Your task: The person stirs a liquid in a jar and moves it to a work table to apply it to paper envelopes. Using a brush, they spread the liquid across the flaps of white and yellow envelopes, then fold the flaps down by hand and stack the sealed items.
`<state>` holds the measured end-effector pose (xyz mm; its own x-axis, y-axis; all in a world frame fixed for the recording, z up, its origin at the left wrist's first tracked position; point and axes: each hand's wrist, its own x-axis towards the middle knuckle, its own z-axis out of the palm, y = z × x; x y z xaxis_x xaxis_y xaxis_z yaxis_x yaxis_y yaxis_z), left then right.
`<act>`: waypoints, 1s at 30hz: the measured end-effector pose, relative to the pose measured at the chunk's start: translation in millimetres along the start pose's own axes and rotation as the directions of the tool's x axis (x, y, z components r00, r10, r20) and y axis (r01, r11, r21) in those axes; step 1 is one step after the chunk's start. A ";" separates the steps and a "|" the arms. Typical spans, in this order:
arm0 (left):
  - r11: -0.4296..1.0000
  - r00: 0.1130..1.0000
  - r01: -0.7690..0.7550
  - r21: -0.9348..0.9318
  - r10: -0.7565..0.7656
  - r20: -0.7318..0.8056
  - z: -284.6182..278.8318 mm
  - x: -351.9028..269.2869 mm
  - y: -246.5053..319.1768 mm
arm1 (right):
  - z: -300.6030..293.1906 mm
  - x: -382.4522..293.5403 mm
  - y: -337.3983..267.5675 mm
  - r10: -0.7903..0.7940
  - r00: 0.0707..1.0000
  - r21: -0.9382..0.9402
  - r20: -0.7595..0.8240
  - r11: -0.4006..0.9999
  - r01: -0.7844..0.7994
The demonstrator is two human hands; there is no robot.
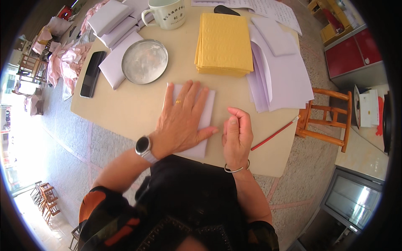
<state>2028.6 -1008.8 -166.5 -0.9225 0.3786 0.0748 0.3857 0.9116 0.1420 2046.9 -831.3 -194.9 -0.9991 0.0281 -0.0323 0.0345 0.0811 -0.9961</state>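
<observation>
My left hand (183,116) lies flat with its fingers spread on a pale lilac paper packet (205,120) in front of me, covering much of it. To the packet's right, my right hand (237,135) is held with its fingers curled in; nothing shows in it. Beyond sits a stack of yellow embossed paper sheets (224,44). Right of that stack are loose pale lilac sheets (285,78), with a folded paper packet (273,37) on top. A red pencil (273,135) lies near the table's right edge.
A round metal dish (145,61) stands beyond my left hand, near a white mug (168,15) bearing writing. Piled lilac packets (110,18) and a smartphone (93,74) are on the table's left. A wooden chair (326,116) stands at the right edge.
</observation>
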 end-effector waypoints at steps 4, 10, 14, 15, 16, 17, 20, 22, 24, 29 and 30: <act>0.999 1.000 -0.030 -0.018 0.030 0.009 0.3 -12.1 2.1 | 3.3 -1.8 2.1 -0.023 1.000 0.077 0.005 0.997 0.023; 0.998 0.999 -0.044 -0.041 0.046 0.029 -0.8 -12.6 2.4 | 7.3 2.0 3.9 -0.042 0.999 0.060 0.010 0.997 0.041; 0.996 0.995 -0.073 -0.060 0.068 -0.079 -0.2 -17.6 0.9 | 6.7 1.8 7.9 -0.074 0.997 0.057 0.026 0.996 0.072; 0.993 0.994 -0.095 -0.075 0.091 -0.056 0.2 -20.1 -0.4 | 5.6 1.2 5.2 -0.054 0.998 0.023 0.026 0.998 0.053; 0.989 0.993 -0.115 -0.091 0.112 -0.034 0.1 -22.6 -3.1 | 4.8 1.3 0.2 -0.034 0.999 -0.011 0.026 0.999 0.034; 0.985 0.991 -0.134 -0.107 0.133 -0.012 -0.2 -27.0 -5.2 | 4.4 1.8 -3.9 -0.014 1.000 -0.045 0.027 0.999 0.015; 0.942 0.975 -0.190 -0.276 0.213 0.056 -20.1 -49.6 -5.2 | 2.8 5.7 -6.4 -0.160 0.985 -0.206 0.060 0.964 0.170; 0.915 0.965 -0.187 -0.358 0.240 0.107 -29.4 -73.3 -8.6 | 3.8 13.7 -12.9 -0.346 0.932 -0.318 0.105 0.876 0.362; 0.870 0.972 -0.152 -0.468 0.219 0.091 -41.1 -98.1 -9.5 | 11.6 25.7 -16.0 -0.489 0.851 -0.416 0.192 0.745 0.521; 0.602 0.942 0.323 -0.730 -0.134 0.306 -42.0 -167.4 -22.9 | 35.0 47.4 -8.9 -0.490 0.759 -0.597 0.430 0.476 0.646; 0.453 0.853 0.521 -0.724 -0.248 0.459 -41.8 -178.0 -22.3 | 39.0 46.3 -6.5 -0.482 0.757 -0.619 0.441 0.448 0.645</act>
<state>2184.8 -1103.3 -141.7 -0.8895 0.1704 -0.4240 -0.2952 0.4939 0.8179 1999.4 -869.4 -193.1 -0.7844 -0.4567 0.4196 -0.6135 0.6709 -0.4166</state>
